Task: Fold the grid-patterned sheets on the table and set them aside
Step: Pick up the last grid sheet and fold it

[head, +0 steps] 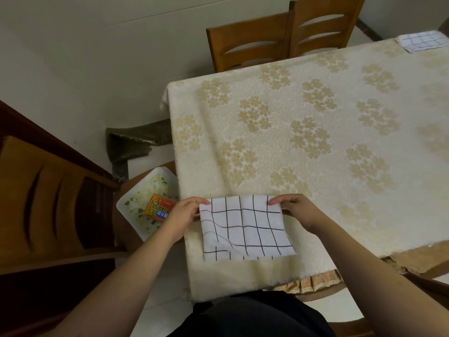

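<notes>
A white sheet with a black grid (245, 227) lies at the near left corner of the table (315, 132), doubled over, with a lower layer peeking out along its near edge. My left hand (182, 217) pinches its far left corner. My right hand (296, 210) pinches its far right corner. The far edge is lifted slightly off the cloth. A folded stack of grid-patterned sheets (422, 41) rests at the far right corner of the table.
A cream tablecloth with gold flowers covers the table. Two wooden chairs (286, 37) stand behind it, another (48, 203) at my left. A white tray (148, 203) holding an orange box (159, 209) sits on a stool left of the table.
</notes>
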A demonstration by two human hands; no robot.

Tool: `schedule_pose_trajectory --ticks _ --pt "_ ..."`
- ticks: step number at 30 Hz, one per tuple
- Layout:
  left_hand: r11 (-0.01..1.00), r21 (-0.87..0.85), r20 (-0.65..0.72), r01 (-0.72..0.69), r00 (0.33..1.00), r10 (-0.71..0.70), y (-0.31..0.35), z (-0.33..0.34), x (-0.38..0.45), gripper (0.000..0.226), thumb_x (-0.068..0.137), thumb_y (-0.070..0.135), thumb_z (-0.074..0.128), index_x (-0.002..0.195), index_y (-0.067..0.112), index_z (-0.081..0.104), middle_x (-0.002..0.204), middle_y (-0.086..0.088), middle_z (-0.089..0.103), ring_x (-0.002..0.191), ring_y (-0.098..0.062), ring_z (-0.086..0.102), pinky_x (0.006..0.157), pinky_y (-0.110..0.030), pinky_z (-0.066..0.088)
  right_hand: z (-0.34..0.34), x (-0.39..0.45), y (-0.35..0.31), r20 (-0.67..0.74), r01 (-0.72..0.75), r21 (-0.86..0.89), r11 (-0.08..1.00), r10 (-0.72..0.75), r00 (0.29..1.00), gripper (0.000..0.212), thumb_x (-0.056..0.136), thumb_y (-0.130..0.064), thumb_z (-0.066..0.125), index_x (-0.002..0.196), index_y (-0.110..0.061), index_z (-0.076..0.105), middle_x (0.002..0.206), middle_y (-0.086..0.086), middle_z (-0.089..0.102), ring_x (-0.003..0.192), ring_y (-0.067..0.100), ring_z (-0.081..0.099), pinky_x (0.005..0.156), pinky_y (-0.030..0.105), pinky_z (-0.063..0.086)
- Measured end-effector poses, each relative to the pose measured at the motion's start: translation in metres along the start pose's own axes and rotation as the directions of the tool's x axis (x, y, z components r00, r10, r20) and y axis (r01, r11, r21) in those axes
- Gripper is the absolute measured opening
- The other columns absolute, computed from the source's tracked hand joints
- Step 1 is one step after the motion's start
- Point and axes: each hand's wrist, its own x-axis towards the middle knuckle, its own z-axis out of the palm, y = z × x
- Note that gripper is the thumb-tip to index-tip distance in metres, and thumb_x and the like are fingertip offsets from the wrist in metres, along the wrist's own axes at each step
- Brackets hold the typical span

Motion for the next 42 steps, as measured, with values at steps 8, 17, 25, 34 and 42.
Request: schedule_pose_trajectory --ticks 8,17,25,34,42 --pt "0.982 0.156 -0.062 -0.105 0.991 0.116 -0.002 0.010 0.010 0.011 0.088 0.020 0.070 0.095 0.020 0.061 0.110 0.002 0.063 0.102 -0.013 0.061 0.084 -0.029 0.050 0.002 0.005 0.003 -0.081 0.002 0.061 0.998 0.003 0.997 0.024 0.099 -0.023 0.052 0.120 -0.027 0.062 0.103 0.009 0.073 0.097 0.021 0.069 0.088 0.032 0.053" --pt "0.927 0.300 0.064 -0.225 0.974 0.216 0.024 0.020 0.015 0.024 0.095 0.007 0.057 0.106 0.028 0.060 0.094 -0.002 0.074 0.089 -0.010 0.071 0.076 -0.025 0.057 -0.004 0.018 -0.002 -0.043 0.096 -0.401 0.911 -0.123 0.991 0.028 0.083 -0.036 0.074 0.109 -0.027 0.069 0.101 -0.009 0.071 0.097 0.005 0.064 0.088 0.022 0.045" --pt "0.829 0.412 0.291 -0.378 0.917 0.274 0.059 0.045 0.019 0.023 0.096 0.011 0.056 0.096 0.032 0.064 0.102 0.011 0.069 0.100 -0.005 0.066 0.090 -0.028 0.053 0.006 0.032 -0.039 0.229 0.246 -0.654 0.715 -0.123 0.966 0.044 0.083 -0.037 0.074 0.124 -0.028 0.063 0.125 -0.018 0.059 0.114 -0.002 0.049 0.097 0.019 0.035" --pt "0.900 0.286 0.121 -0.329 0.944 0.307 0.074 0.060 0.032 0.020 0.096 0.029 0.058 0.116 0.031 0.058 0.114 0.011 0.062 0.110 -0.007 0.058 0.093 -0.025 0.046 0.002 0.042 -0.048 0.233 0.235 -0.698 0.677 -0.097 0.968 0.016 0.091 -0.030 0.065 0.085 -0.017 0.071 0.069 0.000 0.060 0.062 0.011 0.051 0.063 0.028 0.039" --pt "0.984 0.178 -0.190 0.004 0.981 0.030 0.024 0.065 0.045 0.031 0.099 0.031 0.051 0.128 0.022 0.049 0.117 0.001 0.057 0.097 -0.014 0.057 0.074 -0.024 0.044 -0.027 0.036 -0.014 -0.080 -0.020 -0.269 0.963 -0.001 0.997 0.026 0.087 -0.034 0.070 0.092 -0.008 0.068 0.076 0.015 0.067 0.065 0.018 0.061 0.059 0.030 0.047"
